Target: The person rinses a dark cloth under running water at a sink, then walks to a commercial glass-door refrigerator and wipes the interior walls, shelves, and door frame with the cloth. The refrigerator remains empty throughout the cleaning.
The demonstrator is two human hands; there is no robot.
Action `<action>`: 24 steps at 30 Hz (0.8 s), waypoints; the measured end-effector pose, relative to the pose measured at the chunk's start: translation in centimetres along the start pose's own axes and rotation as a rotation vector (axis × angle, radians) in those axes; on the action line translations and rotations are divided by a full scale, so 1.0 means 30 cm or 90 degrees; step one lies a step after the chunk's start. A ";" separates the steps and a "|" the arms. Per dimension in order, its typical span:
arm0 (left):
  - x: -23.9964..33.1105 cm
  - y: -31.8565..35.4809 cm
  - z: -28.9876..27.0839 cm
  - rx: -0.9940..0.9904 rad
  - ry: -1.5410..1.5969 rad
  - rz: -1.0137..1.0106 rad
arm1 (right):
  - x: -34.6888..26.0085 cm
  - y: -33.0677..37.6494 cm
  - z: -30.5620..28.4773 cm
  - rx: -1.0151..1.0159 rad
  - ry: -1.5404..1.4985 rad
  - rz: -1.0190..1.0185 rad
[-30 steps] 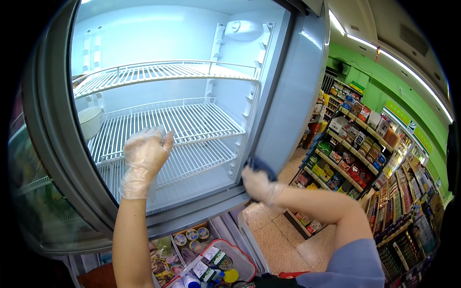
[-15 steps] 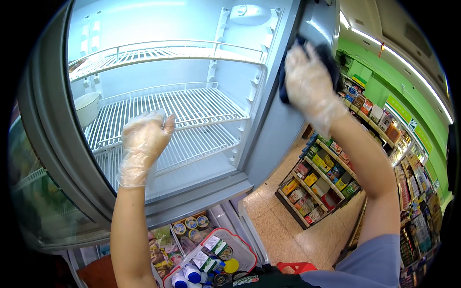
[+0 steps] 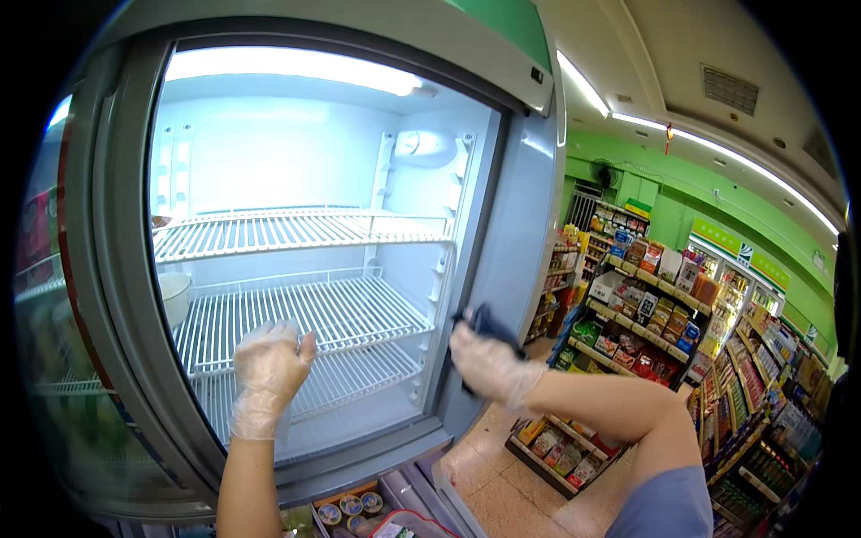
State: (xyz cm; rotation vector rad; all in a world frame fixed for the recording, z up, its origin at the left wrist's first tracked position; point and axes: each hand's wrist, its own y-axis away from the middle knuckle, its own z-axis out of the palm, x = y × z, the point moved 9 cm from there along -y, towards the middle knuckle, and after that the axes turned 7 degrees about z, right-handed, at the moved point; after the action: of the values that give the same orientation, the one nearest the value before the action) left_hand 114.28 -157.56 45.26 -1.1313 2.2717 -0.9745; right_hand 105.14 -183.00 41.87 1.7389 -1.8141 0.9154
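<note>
My left hand, in a clear plastic glove, is closed at the front edge of the middle white wire shelf of an upright refrigerator. Its fingertips are hidden behind the hand; the thumb points up by the shelf edge. In a like glove, my right hand grips a dark navy cloth. The cloth lies against the grey outer side of the refrigerator, near its front edge and about level with the middle shelf.
Another wire shelf sits above, and a white round tub stands inside at the left. Below is a bin with several round-lidded cups and a red-rimmed basket. A snack rack stands on the right over a tiled floor.
My right hand has moved down the refrigerator's side with the cloth, from the upper shelf's level to the middle one's. My left hand stays by the shelf edge. The view has tilted up.
</note>
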 end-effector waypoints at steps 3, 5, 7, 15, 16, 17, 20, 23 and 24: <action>-0.011 0.011 -0.010 0.025 0.013 -0.013 | 0.232 -0.062 -0.270 0.130 0.259 0.122; -0.003 0.013 -0.015 0.040 0.038 -0.003 | 0.388 -0.062 -0.477 0.266 0.396 0.266; -0.006 0.021 -0.026 0.069 0.035 0.003 | 0.483 -0.005 -0.677 0.509 -0.048 0.220; -0.011 0.021 -0.026 0.071 0.028 0.000 | 0.147 -0.119 -0.306 0.171 0.621 0.089; -0.010 0.020 -0.026 0.075 0.033 0.003 | 0.070 -0.093 -0.251 0.142 0.728 0.015; -0.010 0.022 -0.026 0.078 0.037 0.003 | 0.010 -0.066 -0.203 0.122 0.848 -0.054; 0.010 0.009 -0.020 0.089 0.043 0.014 | -0.107 -0.088 0.093 0.157 1.001 -0.179; 0.002 0.016 -0.019 0.086 0.033 0.011 | -0.105 -0.099 -0.077 0.319 0.597 -0.054; 0.005 0.015 -0.019 0.086 0.033 0.012 | -0.070 -0.093 -0.167 0.438 0.353 -0.044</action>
State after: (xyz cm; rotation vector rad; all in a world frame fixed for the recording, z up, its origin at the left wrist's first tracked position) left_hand 113.62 -157.26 45.29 -1.0367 2.2152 -1.1437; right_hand 107.52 -177.84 44.13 1.6369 -1.1327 1.9219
